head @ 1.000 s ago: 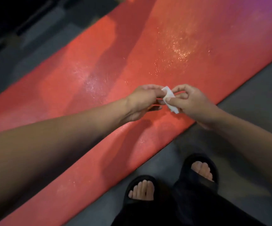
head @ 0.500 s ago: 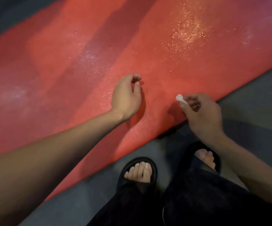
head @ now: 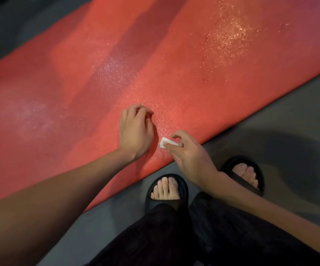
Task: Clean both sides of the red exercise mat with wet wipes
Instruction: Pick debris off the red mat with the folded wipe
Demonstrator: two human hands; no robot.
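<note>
Grey floor (head: 270, 120) borders the red exercise mat (head: 117, 54), which runs diagonally across the view with wet glints on it; two feet in black sandals (head: 166, 189) stand just beside its near edge. Both arms reach down over the mat. The left hand (head: 136, 131) hangs with fingers loosely curled, holding nothing. The right hand (head: 189, 154) pinches a small folded white wet wipe (head: 164, 144) low over the mat's near edge

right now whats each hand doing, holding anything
Left hand: fingers loosely curled, holding nothing, over the red mat.
Right hand: pinching a small folded wet wipe.
</note>
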